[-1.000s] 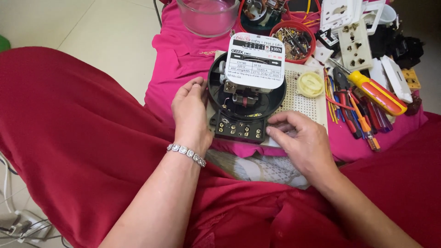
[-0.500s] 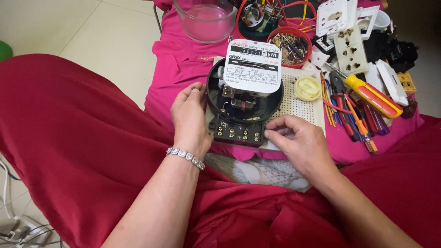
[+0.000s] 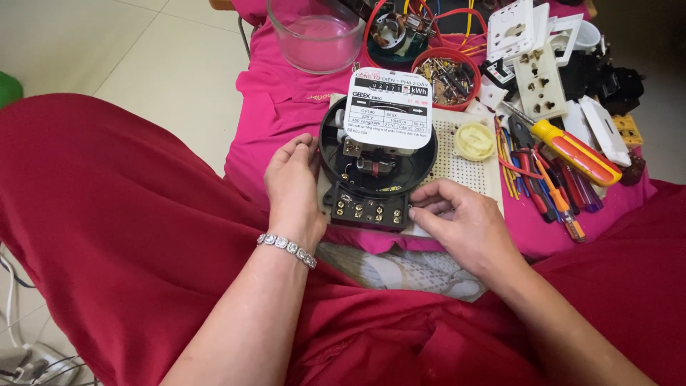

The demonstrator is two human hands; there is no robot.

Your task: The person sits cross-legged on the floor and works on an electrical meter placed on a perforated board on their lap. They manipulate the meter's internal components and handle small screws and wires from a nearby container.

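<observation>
A round black electricity meter (image 3: 379, 168) with a white label plate and a black terminal block with brass screws lies on a white perforated board (image 3: 464, 168) over a pink cloth. My left hand (image 3: 293, 186), with a silver bracelet at the wrist, grips the meter's left rim. My right hand (image 3: 457, 218) rests at the lower right corner of the terminal block, its fingertips pinched together against the block. Whether they hold a small part is hidden.
A clear glass bowl (image 3: 314, 32) stands at the back. Red bowls of screws (image 3: 446, 75) and parts, white wall sockets (image 3: 536, 78), a yellow-handled screwdriver (image 3: 572, 150), pliers, wires and a yellow round cap (image 3: 474, 139) lie to the right. A red cloth covers my lap.
My right hand has shifted slightly left along the terminal block. The left hand keeps its grip on the meter's rim.
</observation>
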